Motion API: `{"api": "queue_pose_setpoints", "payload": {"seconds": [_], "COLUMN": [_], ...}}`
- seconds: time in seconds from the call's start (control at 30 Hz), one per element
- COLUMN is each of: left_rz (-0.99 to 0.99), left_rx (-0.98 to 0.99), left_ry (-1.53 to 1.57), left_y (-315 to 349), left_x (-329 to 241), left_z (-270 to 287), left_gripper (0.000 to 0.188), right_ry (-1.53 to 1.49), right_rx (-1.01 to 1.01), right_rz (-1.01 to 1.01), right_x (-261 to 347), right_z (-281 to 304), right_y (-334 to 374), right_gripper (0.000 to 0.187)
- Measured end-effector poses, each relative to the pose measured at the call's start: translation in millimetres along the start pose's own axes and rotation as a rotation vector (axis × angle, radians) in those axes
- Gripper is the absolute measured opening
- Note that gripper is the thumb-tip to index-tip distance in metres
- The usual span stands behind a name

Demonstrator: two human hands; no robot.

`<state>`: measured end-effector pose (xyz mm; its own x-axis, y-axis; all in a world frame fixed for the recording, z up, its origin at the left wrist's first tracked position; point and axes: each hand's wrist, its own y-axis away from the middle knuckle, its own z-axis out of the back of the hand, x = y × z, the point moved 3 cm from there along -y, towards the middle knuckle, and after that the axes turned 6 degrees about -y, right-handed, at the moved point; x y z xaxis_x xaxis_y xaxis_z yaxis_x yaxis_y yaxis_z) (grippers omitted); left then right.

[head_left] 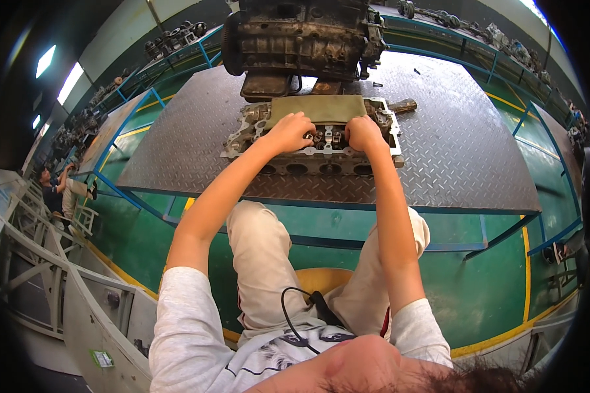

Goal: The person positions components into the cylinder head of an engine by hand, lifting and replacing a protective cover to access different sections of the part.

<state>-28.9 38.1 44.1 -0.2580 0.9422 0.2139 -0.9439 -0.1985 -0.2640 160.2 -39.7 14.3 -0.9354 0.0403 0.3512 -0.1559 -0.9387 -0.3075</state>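
Note:
On the table in front of me lies an engine cylinder head (297, 160), its metal body showing round ports along the near side. An olive-green cloth (318, 109) is spread flat over its far part. My left hand (290, 133) rests at the near edge of the cloth, fingers curled down toward the small metal parts in the middle of the head. Close by on the right, my right hand (363, 133) is closed beside the cloth's near right corner. What the fingertips of either hand hold is hidden or too small to make out.
A large dark engine block (301, 42) stands behind the cylinder head on the tread-plate table (459, 150). Small bolts (377, 84) lie at the far side. Blue-framed benches with parts surround me, and a person (56, 190) sits far left.

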Motion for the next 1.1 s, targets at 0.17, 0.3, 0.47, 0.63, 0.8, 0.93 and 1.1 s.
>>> {"api": "queue_pose_setpoints", "payload": {"seconds": [0.17,0.3,0.47,0.63,0.8,0.93,1.1], "left_rz": [0.071,-0.007,0.009,0.008,0.005,0.023,0.018], "left_rx": [-0.060,-0.071,0.094,0.229,0.279,0.302,0.334], "left_ry": [0.225,0.115,0.071,0.048,-0.011,-0.032,-0.002], "left_y": [-21,-42,-58,-69,-79,-79,-79], "left_x": [-4,-28,-36,-34,-37,-33,-34], "left_z": [14,8,-4,-4,-11,-18,-11], "left_gripper": [0.023,0.022,0.026,0.027,0.029,0.034,0.036], "right_ry": [0.122,0.211,0.279,0.376,0.350,0.261,-0.129], "right_rx": [0.070,0.094,0.089,0.099,0.107,0.061,0.084], "right_rz": [0.036,0.051,0.028,0.034,0.055,0.091,0.150], "right_x": [1,3,5,11,4,3,-4], "right_z": [-2,-6,-7,1,-2,5,24], "right_y": [-3,-1,-1,4,2,5,11], "right_gripper": [0.016,0.019,0.021,0.024,0.025,0.021,0.014]}}
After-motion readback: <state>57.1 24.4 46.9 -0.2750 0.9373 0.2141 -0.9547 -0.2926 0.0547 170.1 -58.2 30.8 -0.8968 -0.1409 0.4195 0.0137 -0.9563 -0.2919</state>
